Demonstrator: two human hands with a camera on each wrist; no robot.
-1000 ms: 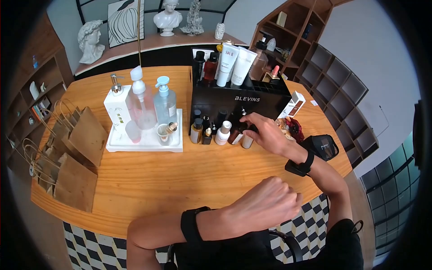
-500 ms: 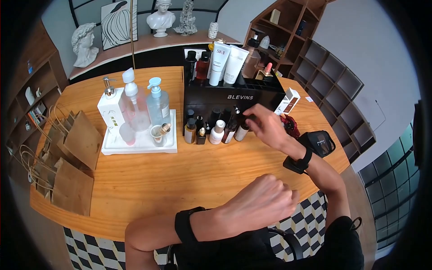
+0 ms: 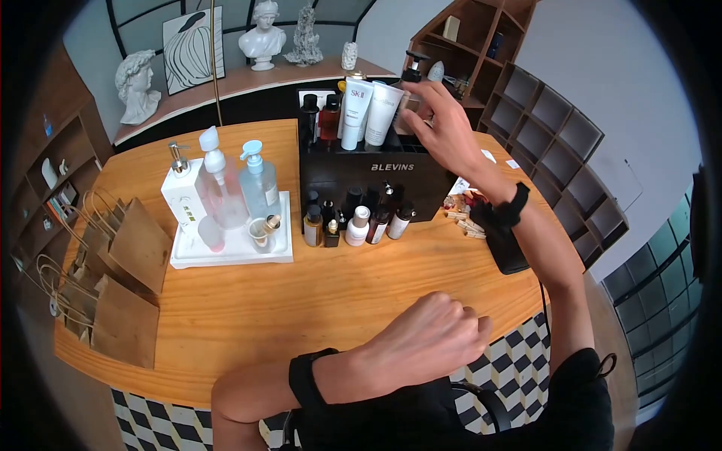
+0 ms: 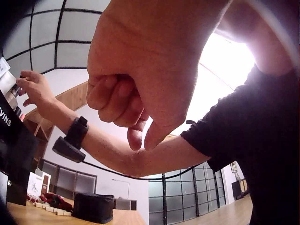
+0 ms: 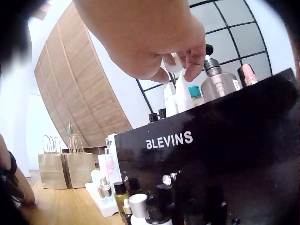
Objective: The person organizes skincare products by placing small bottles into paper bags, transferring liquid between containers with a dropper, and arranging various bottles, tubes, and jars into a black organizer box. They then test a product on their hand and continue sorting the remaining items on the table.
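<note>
My right hand (image 3: 444, 131) is over the right part of the black organizer (image 3: 361, 184), thumb and fingers bent and apart, beside the white tubes (image 3: 382, 113) and a pump bottle. In the right wrist view, the fingertips (image 5: 191, 70) overlap the tube tops; whether they touch is unclear. My left hand (image 3: 421, 342) hangs above the table's front edge, fingers curled inward and holding nothing; the left wrist view shows its thumb (image 4: 157, 136) near the forefinger. Small bottles, one of them white (image 3: 357, 227), stand in front of the organizer.
On the left, a white tray (image 3: 233, 257) bears pump bottles, with brown paper bags (image 3: 128, 319) beyond it. A black case (image 3: 508, 252), several small pale pieces (image 3: 468, 225) and dark red flowers lie right of the organizer. Busts stand on a ledge behind.
My right hand has risen from the small bottles at the organizer's front to above its top, holding nothing visible. The left hand has hardly moved. The head view has shifted slightly.
</note>
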